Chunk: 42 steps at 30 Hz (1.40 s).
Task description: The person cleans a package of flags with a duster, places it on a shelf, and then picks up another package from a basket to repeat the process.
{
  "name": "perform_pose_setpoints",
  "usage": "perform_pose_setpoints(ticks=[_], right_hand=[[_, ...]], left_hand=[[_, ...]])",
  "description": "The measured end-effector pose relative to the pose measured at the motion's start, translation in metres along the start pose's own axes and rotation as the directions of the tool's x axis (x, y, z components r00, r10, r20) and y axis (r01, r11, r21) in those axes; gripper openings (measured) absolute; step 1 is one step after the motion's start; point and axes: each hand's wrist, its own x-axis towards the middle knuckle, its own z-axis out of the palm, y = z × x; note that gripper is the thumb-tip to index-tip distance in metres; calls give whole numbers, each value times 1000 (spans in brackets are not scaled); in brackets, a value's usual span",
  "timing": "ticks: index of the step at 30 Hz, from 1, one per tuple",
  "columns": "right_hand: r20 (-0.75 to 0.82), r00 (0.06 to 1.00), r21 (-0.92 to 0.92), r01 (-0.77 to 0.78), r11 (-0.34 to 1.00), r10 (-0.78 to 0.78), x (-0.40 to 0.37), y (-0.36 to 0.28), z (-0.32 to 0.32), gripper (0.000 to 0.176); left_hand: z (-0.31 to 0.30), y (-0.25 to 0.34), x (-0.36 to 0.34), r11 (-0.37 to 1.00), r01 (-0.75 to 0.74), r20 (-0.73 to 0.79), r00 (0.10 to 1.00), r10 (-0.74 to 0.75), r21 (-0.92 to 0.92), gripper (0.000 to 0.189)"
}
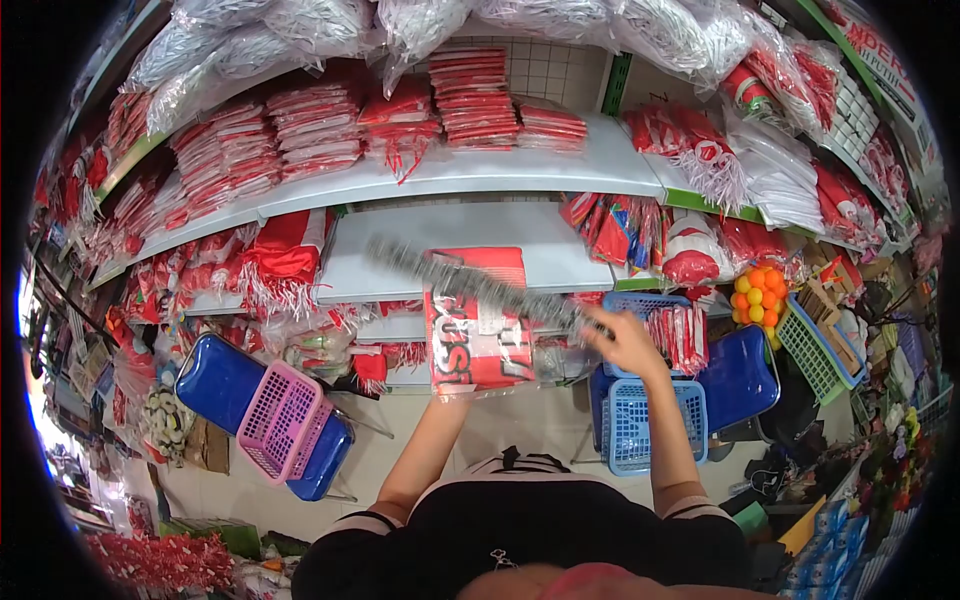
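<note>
My left hand (449, 404) grips the lower edge of a flat plastic packet (468, 352) of folded red and white cloth with dark lettering, its fingers mostly hidden behind it. The packet is held up in front of the shelf. My right hand (630, 346) is closed around the handle end of a long grey duster (470, 285), which is smeared by motion. The duster slants up to the left and crosses over the upper part of the packet.
Stacks of red packets (470, 98) stand on the upper shelf (480, 178). A lower shelf (375, 245) is behind the packet. On blue chairs sit a pink basket (284, 420) at left and a blue basket (656, 455) at right. Orange and yellow balls (757, 297) hang at right.
</note>
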Motion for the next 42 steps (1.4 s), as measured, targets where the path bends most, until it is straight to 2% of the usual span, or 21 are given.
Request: perform_pose_setpoints(ticks=[2, 5, 6, 7, 9, 10, 11, 12, 13, 14, 16, 18, 21, 22, 26, 28, 29, 30, 33, 36, 42], right_hand=[[144, 980, 12, 133, 991, -133, 1, -2, 4, 36], [-154, 986, 9, 73, 997, -71, 9, 2, 16, 39], [-178, 981, 110, -59, 992, 78, 15, 11, 18, 40], [-231, 968, 285, -33, 958, 102, 17, 9, 24, 39], [-326, 931, 592, 65, 803, 165, 28, -6, 40, 36], [-47, 914, 799, -208, 565, 402, 24, -24, 40, 31], [-33, 923, 937, -105, 334, 384, 23, -43, 49, 30], [-21, 935, 926, -115, 361, 353, 23, -46, 57, 30], [-6, 947, 913, -126, 388, 322, 24, -47, 63, 30], [-4, 944, 847, -173, 503, 330, 26, -48, 65, 29], [-38, 921, 900, -136, 413, 388, 27, -50, 64, 27], [-66, 893, 943, -91, 322, 446, 27, -51, 63, 31], [33, 911, 993, -77, 91, 410, 22, -47, 59, 31], [24, 910, 998, -49, 50, 413, 25, -45, 65, 30], [20, 946, 947, -121, 296, 324, 18, -36, 72, 25], [-314, 915, 664, 22, 747, 252, 13, -13, 78, 24], [-450, 880, 434, 69, 898, 150, 12, -23, 65, 26], [-140, 982, 437, -57, 898, 130, -6, -28, 34, 32], [62, 991, 166, 103, 981, -114, -29, -3, 11, 34], [-93, 981, 115, -158, 981, 169, -29, -2, -5, 38], [-38, 998, 207, -31, 978, 40, -41, 10, -5, 39]], left_hand=[[-2, 3, 0, 1000, 0, -1, 1000, 0, 8, 62], [-5, 1, -4, 1000, 15, -11, 1000, -15, 14, 62], [-6, -1, -6, 1000, 19, -16, 1000, -19, 10, 62], [-9, -4, -7, 1000, 21, -26, 999, -21, 12, 62], [-9, -13, -9, 998, 31, -45, 999, -29, 53, 62], [-11, -20, -10, 989, 20, -90, 996, -7, 147, 62], [-13, -28, -10, 954, 3, -141, 989, 42, 301, 63], [-14, -34, -10, 822, -19, -158, 979, 131, 569, 63], [-13, -41, -12, 567, -33, -129, 961, 244, 823, 63], [-12, -47, -13, 223, -96, 4, 925, 381, 970, 64], [-10, -45, -19, 525, -37, -199, 901, 385, 850, 59], [-5, -31, -24, 885, -22, -412, 880, 238, 465, 59], [-48, -6, -28, 984, 175, -194, 967, -166, 34, 59], [-3, -12, -40, 981, 174, -153, 971, -185, -85, 51], [18, -23, -35, 976, 170, -12, 985, -173, -137, 51], [14, -20, -26, 986, 135, 7, 991, -135, -98, 50], [12, -17, -22, 989, 117, 7, 993, -117, -85, 50], [11, -13, -19, 993, 101, 11, 995, -100, -66, 50], [12, -9, -11, 996, 81, 14, 997, -81, -41, 50], [12, -13, -6, 997, 79, 12, 997, -79, -27, 49], [16, -19, 6, 997, 77, 13, 997, -77, -10, 48]])
